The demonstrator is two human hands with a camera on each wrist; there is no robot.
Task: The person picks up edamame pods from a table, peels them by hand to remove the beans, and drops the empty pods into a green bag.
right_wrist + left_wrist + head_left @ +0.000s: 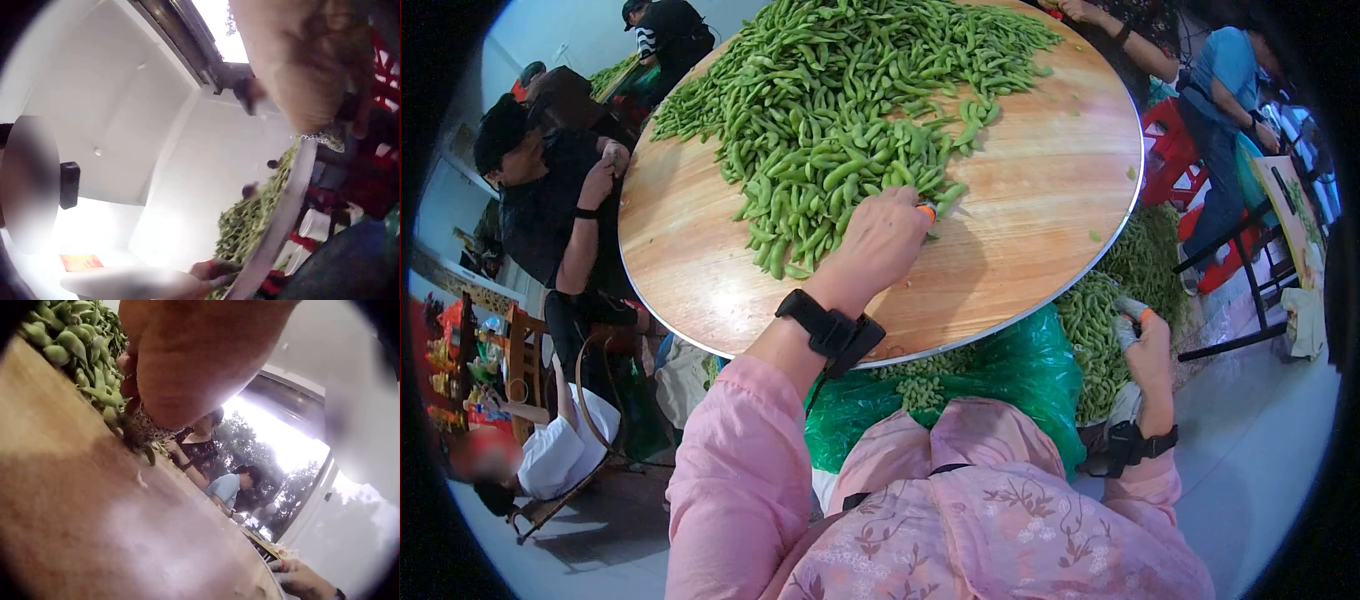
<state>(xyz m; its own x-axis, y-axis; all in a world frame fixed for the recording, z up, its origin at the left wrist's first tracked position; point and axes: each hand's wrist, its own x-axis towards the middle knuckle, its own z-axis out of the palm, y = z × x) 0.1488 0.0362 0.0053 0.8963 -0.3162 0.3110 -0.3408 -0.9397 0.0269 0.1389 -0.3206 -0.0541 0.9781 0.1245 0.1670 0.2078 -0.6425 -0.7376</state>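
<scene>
Green pods [830, 130] are heaped on a round wooden table [1040, 220]. The left hand [875, 245] is over the near edge of the heap, knuckles up, with something orange by its fingertips. In the left wrist view, its curled fingers [130, 384] touch the pods [94, 356]; whether they grip any is hidden. Beside the table, low on the right, the right hand [1148, 350] hangs by more pods [1090, 345], with grey coverings on its parted thumb and finger and a bit of orange. The right wrist view shows its palm side [300, 69] and no clear held thing.
Green plastic [1030, 375] lies over the lap below the table's near rim, with small pods on it. Other people sit or stand left, behind and right. A red stool [1168, 140] and a dark-framed small table [1290, 215] are at the right.
</scene>
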